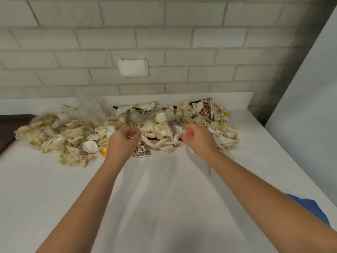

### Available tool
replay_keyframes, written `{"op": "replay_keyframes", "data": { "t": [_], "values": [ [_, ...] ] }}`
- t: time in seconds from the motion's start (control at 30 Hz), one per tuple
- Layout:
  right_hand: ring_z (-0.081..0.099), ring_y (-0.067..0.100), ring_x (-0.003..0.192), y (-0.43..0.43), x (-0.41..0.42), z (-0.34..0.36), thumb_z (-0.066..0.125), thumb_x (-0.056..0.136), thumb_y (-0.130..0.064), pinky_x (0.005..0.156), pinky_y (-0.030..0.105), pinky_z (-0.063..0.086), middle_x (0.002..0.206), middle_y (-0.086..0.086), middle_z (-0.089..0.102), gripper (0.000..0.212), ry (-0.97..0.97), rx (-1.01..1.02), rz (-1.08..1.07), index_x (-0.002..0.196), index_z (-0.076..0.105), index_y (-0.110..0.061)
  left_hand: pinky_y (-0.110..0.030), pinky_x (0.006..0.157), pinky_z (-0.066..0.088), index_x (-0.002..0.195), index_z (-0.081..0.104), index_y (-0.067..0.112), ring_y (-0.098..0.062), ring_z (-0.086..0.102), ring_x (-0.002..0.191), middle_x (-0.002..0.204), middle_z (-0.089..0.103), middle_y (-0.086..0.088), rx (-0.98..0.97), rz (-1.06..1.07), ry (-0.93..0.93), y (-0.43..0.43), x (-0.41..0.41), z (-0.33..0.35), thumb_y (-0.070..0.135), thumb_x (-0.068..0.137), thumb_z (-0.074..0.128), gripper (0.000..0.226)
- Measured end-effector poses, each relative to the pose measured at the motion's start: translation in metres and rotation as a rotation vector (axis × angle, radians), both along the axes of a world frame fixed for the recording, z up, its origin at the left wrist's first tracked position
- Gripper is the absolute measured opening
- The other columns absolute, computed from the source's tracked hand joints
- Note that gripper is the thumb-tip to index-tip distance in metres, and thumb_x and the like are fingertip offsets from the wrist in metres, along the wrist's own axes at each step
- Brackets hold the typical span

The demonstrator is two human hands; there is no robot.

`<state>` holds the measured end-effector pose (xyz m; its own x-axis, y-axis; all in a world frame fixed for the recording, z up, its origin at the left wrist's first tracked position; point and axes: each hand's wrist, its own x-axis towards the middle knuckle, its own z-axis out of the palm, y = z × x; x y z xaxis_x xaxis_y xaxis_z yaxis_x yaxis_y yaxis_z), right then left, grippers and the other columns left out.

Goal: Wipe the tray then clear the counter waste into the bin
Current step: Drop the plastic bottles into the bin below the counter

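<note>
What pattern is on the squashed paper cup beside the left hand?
Leopard spots cover the paper cup, clearest in the head view.

Single wide-angle view from a camera worn on the person's head, looking forward and down across a white counter [164, 198]. The left forearm [87, 207] enters from 7 o'clock and the right forearm [255, 183] from 5 o'clock, reaching toward a heap of waste [63, 136] close by at centre. A brick wall [164, 42] fills the frame from 10 to 2 o'clock.
</note>
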<state>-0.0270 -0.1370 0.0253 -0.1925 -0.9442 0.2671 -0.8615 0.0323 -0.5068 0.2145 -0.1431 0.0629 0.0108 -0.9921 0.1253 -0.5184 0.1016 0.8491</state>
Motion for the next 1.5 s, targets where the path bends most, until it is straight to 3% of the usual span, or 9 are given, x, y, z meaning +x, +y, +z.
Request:
{"op": "replay_keyframes", "data": {
  "t": [0.17,0.3,0.43,0.7,0.83,0.97,1.13,1.4,1.5],
  "values": [
    [0.046,0.028,0.123,-0.051,0.004,0.001,0.061,0.088,-0.036,0.098,0.038,0.043,0.135,0.012,0.046,0.061,0.240,0.226,-0.014,0.139,0.040,-0.011,-0.030,0.073,0.042,0.117,0.058,0.017,-0.022,0.058,0.099,0.111,0.063,-0.004,0.086,-0.077,-0.644,-0.051,0.020,-0.025,0.042,0.080,0.069,0.046],
    [0.056,0.028,0.113,-0.069,0.005,-0.011,0.067,0.082,-0.044,0.084,0.036,0.048,0.126,0.008,0.058,0.072,0.258,0.365,-0.037,0.140,0.035,-0.015,-0.043,0.098,0.037,0.134,0.040,0.013,-0.029,0.044,0.122,0.130,0.051,-0.010,0.133,-0.164,-1.009,-0.073,0.008,-0.049,0.060,0.075,0.063,0.079],
    [0.062,0.026,0.099,-0.072,0.005,-0.019,0.067,0.077,-0.043,0.070,0.031,0.049,0.115,0.004,0.063,0.067,0.234,0.357,-0.059,0.134,0.041,-0.019,-0.044,0.100,0.033,0.136,0.036,0.013,-0.030,0.047,0.121,0.130,0.051,-0.010,0.087,-0.190,-1.202,-0.075,-0.009,-0.058,0.076,0.074,0.049,0.090],
    [0.057,0.021,0.105,-0.034,-0.006,0.008,0.071,0.078,-0.046,0.082,0.035,0.050,0.123,0.000,0.057,0.077,-0.322,0.111,-0.136,0.141,0.035,-0.023,-0.041,0.078,0.052,0.131,0.032,0.015,-0.035,0.056,0.103,0.129,0.039,-0.019,0.171,-0.128,-0.822,-0.059,-0.025,-0.061,0.054,0.067,0.076,0.087],
    [0.055,0.018,0.112,0.003,-0.015,0.019,0.072,0.077,-0.048,0.090,0.038,0.050,0.125,-0.002,0.054,0.081,-0.472,0.026,-0.137,0.143,0.032,-0.026,-0.036,0.074,0.047,0.138,0.026,0.013,-0.034,0.054,0.103,0.120,0.047,-0.021,0.218,-0.122,-0.717,-0.043,-0.033,-0.058,0.037,0.068,0.081,0.092],
    [0.058,0.014,0.099,0.046,-0.031,0.026,0.075,0.074,-0.047,0.086,0.039,0.053,0.104,-0.009,0.053,0.081,-0.621,-0.024,-0.194,0.141,0.034,-0.027,-0.026,0.050,0.038,0.139,0.024,0.006,-0.022,0.052,0.070,0.107,0.059,-0.020,0.312,-0.085,-0.684,-0.024,-0.044,-0.054,0.025,0.072,0.079,0.089],
    [0.059,0.010,0.092,0.115,-0.054,0.024,0.077,0.073,-0.043,0.084,0.037,0.054,0.099,-0.010,0.055,0.078,-0.739,-0.042,-0.218,0.138,0.038,-0.027,-0.029,0.064,0.038,0.110,0.054,0.002,-0.021,0.048,0.080,0.090,0.054,-0.005,0.420,-0.080,-0.760,0.024,-0.059,-0.049,0.031,0.076,0.074,0.049],
    [0.057,0.000,0.089,0.255,-0.099,0.015,0.074,0.079,-0.022,0.070,0.015,0.046,0.104,-0.010,0.056,0.065,-0.855,-0.039,-0.280,0.131,0.037,-0.032,-0.031,0.066,0.040,0.129,0.042,0.009,-0.027,0.053,0.087,0.102,0.059,-0.013,0.296,-0.176,-0.567,0.138,-0.123,-0.033,0.030,0.081,0.069,0.058],
    [0.059,0.005,0.101,0.309,-0.119,0.004,0.073,0.078,-0.016,0.077,0.020,0.049,0.112,-0.007,0.059,0.059,-0.903,-0.037,-0.284,0.124,0.042,-0.034,-0.029,0.061,0.040,0.124,0.051,0.011,-0.024,0.053,0.089,0.104,0.061,-0.011,0.206,-0.261,-0.518,0.186,-0.155,-0.024,0.034,0.083,0.065,0.049]
  ]
}}
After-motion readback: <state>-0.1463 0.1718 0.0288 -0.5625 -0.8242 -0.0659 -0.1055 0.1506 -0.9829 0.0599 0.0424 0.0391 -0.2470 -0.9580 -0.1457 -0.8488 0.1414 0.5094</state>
